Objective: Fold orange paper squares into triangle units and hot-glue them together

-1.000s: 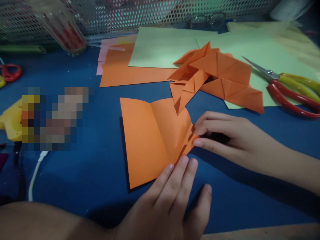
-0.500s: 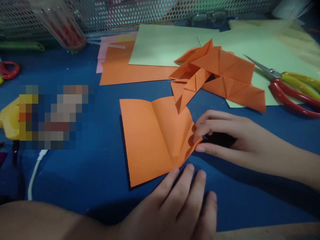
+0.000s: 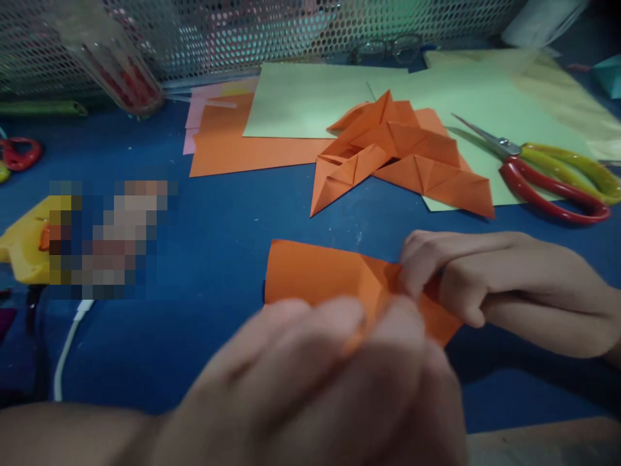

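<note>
A creased sheet of orange paper [image 3: 315, 272] lies across the blue tabletop, partly hidden by both hands. My left hand [image 3: 310, 382], somewhat blurred, is closed with bent fingers on the sheet's near edge. At the right part of the paper, my right hand [image 3: 451, 285] is closed on it, its fingers curled. Beyond them sits a pile of folded orange paper pieces [image 3: 407, 145], partly on the pale green paper [image 3: 301, 97].
Scissors [image 3: 548, 175] with red and yellow handles lie to the right. Flat orange paper [image 3: 252, 155] is at the back. A clear jar [image 3: 116, 71] stands near the perforated metal screen [image 3: 233, 32]. On the left are a yellow object [image 3: 33, 246] and a white cable [image 3: 68, 349].
The orange sheet has turned and shifted right and nearer. My left hand has gone from resting with spread fingers below it to closing on its near edge. My right hand has moved right.
</note>
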### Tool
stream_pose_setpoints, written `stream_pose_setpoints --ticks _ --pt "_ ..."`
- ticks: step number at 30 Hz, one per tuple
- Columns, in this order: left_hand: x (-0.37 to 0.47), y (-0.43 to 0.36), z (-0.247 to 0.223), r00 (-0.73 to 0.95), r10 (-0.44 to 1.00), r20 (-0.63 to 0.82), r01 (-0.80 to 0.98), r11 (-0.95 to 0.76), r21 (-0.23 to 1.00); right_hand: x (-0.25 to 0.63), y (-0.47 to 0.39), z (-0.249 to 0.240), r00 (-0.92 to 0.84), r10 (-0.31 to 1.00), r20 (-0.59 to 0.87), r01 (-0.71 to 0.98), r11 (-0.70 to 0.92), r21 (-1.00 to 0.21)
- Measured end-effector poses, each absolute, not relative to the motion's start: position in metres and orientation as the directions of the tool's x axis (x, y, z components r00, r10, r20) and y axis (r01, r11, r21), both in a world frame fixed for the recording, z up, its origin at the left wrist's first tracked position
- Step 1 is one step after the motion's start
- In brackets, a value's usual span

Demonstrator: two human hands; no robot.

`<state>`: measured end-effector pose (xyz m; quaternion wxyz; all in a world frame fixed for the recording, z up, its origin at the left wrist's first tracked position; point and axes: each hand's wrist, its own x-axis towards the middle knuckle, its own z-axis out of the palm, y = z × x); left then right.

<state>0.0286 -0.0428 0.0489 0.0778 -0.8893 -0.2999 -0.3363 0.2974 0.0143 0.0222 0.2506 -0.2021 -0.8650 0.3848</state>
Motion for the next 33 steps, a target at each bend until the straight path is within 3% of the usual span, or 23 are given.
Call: stream_pose_setpoints --ticks 3,9,11,13,16,18,21,24,26,30,33 --pt "0.021 -0.016 0.048 0.649 0.586 0.486 0.598 -0.787 0.151 0.295 0.015 0.021 -0.797 0.529 0.292 0.149 0.641 -0.753" --pt "0.012 0.012 0.032 0.693 0.662 0.287 0.499 -0.727 0.471 0.282 0.013 0.019 -0.597 0.702 0.388 0.335 0.657 -0.675" --pt "0.012 0.011 0.032 0.685 0.680 0.262 0.449 -0.677 0.583 0.282 0.015 0.020 -0.534 0.748 0.393 0.363 0.623 -0.693" --pt "0.013 0.009 0.032 0.751 0.580 0.316 0.285 -0.716 0.637 0.284 0.017 0.022 -0.501 0.764 0.408 0.352 0.610 -0.710" --pt "0.016 0.006 0.030 0.907 0.288 0.307 0.042 -0.788 0.614 0.287 0.017 0.024 -0.511 0.755 0.411 0.360 0.622 -0.696" --pt "0.017 0.004 0.027 0.943 0.214 0.255 0.025 -0.809 0.587 0.287 0.016 0.025 -0.535 0.741 0.406 0.376 0.639 -0.670" --pt "0.017 0.005 0.022 0.920 0.276 0.279 0.073 -0.819 0.569 0.286 0.014 0.025 -0.547 0.738 0.394 0.417 0.649 -0.636" --pt "0.015 0.009 0.022 0.828 0.472 0.304 0.242 -0.789 0.565 0.289 0.015 0.024 -0.445 0.821 0.357 0.539 0.564 -0.625" --pt "0.014 0.010 0.023 0.744 0.565 0.357 0.394 -0.802 0.448 0.292 0.017 0.024 -0.324 0.891 0.318 0.619 0.454 -0.641" --pt "0.014 0.008 0.021 0.758 0.482 0.440 0.488 -0.866 0.108 0.299 0.024 0.023 -0.246 0.952 0.183 0.674 0.303 -0.674" --pt "0.017 0.000 0.017 0.809 0.411 0.419 0.442 -0.897 0.027 0.299 0.022 0.025 -0.295 0.953 0.061 0.666 0.251 -0.703"
